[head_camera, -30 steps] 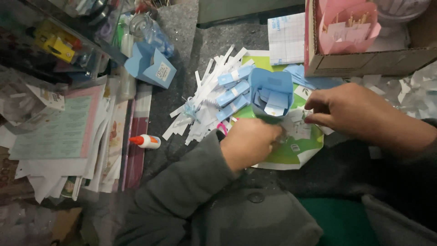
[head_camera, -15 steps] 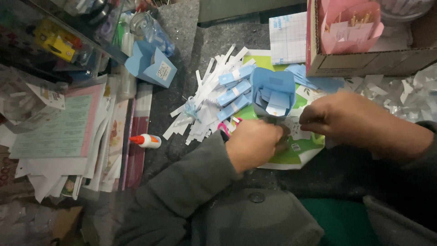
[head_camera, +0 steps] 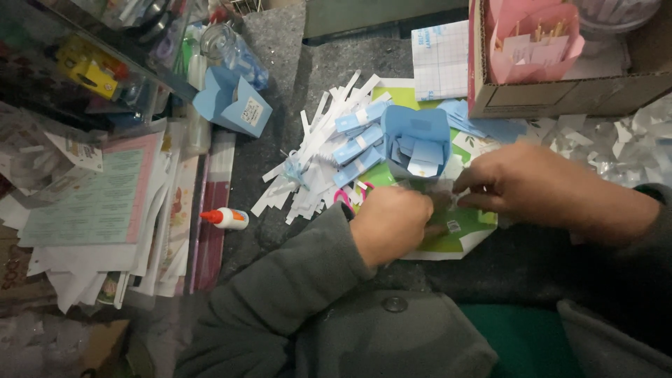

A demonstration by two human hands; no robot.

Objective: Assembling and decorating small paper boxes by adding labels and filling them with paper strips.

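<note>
- Here we are, looking straight down: our left hand (head_camera: 390, 224) and right hand (head_camera: 521, 183) meet over the green sheet (head_camera: 470, 225), fingertips almost touching.
- Between them sits a small clear or pale scrap (head_camera: 448, 203), pinched from both sides as far as we can judge; both hands are curled around it, not flat, not released.
- Just beyond the fingers stands the open blue paper box (head_camera: 417, 140), with loose blue slips inside.
- Risk one: the scrap looks thin, so a pull from both sides at once could tear or crease it.
- Risk two: our right wrist is close to the blue paper box, and a nudge could tip it and spill the slips.
- Risk three: the pile of white paper strips (head_camera: 315, 164) lies right beside our left hand; a sweep of the sleeve could scatter it across the dark mat.
- The glue bottle (head_camera: 225, 218) lies on its side well to the left, out of harm's way.
- Hard to make out: the scrap is blurred, and our left hand covers its near edge, so we cannot tell its shape.
- A pink object (head_camera: 344, 198) peeks out beside our left hand; scissor handles perhaps, we cannot say.
- The cardboard box (head_camera: 560, 94) with its pink paper bag (head_camera: 535, 38) is cut off at the top edge.
</note>
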